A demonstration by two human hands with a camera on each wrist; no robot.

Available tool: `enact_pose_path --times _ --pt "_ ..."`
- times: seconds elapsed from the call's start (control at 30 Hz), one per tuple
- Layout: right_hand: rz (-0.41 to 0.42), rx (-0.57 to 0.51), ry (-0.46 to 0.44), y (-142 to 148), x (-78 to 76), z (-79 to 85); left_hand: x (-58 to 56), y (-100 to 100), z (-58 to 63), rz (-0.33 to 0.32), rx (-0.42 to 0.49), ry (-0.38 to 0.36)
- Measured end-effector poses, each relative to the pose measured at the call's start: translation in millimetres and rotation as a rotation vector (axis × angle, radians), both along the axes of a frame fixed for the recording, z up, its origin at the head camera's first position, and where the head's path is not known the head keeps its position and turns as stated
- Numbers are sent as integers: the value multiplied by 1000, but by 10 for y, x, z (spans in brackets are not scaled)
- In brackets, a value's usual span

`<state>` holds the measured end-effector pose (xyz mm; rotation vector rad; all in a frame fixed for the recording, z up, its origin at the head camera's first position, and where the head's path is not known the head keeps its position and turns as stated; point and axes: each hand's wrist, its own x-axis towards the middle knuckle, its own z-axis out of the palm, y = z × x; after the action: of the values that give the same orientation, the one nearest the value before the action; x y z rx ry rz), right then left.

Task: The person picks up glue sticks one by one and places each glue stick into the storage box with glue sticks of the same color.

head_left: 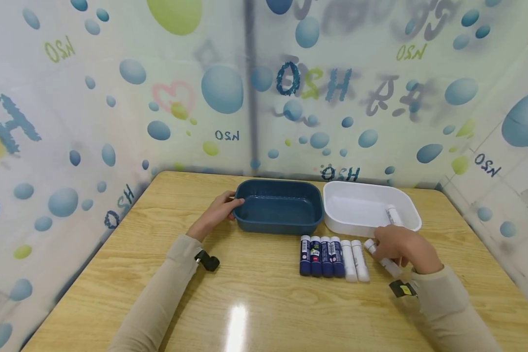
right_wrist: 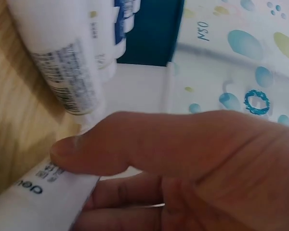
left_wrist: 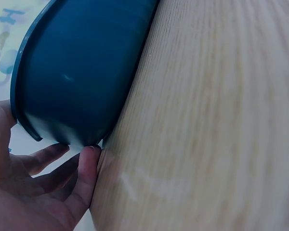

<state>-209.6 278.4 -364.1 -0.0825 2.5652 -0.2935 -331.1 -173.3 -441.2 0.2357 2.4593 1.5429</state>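
Observation:
My left hand [head_left: 217, 211] grips the left end of a dark blue tray [head_left: 279, 228], its thumb over the rim and its fingers against the outer wall. In the left wrist view, fingertips touch the lower part of the tray's end [left_wrist: 72, 130]. Over on the right, my right hand [head_left: 407, 246] holds a white glue stick [head_left: 391, 268] tilted, with its capped end near the front of a white tray [head_left: 347, 226]. The right wrist view shows the thumb pressed along the label of that glue stick [right_wrist: 33, 202]. One white glue stick [head_left: 393, 214] lies inside the white tray.
Several blue glue sticks [head_left: 316, 266] and two white glue sticks [head_left: 360, 261] lie side by side in front of the trays. Both trays stand next to each other on the wooden table [head_left: 255, 293], near a printed curtain [head_left: 193, 151] at the back.

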Motion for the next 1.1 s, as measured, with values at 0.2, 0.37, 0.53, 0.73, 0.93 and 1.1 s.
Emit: enact_pose_path --times 0.2,0.37,0.53,0.73,0.93,1.1 --pt "44 -57 26 22 28 68 10 -10 11 -7 -4 0" --pt "116 -119 30 17 48 136 21 -13 19 -13 -6 4" --pt "169 -155 68 22 58 188 32 3 29 -9 -1 11" --pt "272 -170 233 27 19 189 33 13 27 -8 -7 12" --pt "316 -157 382 3 -13 198 22 20 17 -5 0 18" --pt "309 -133 459 9 -11 206 21 27 17 -2 4 21"
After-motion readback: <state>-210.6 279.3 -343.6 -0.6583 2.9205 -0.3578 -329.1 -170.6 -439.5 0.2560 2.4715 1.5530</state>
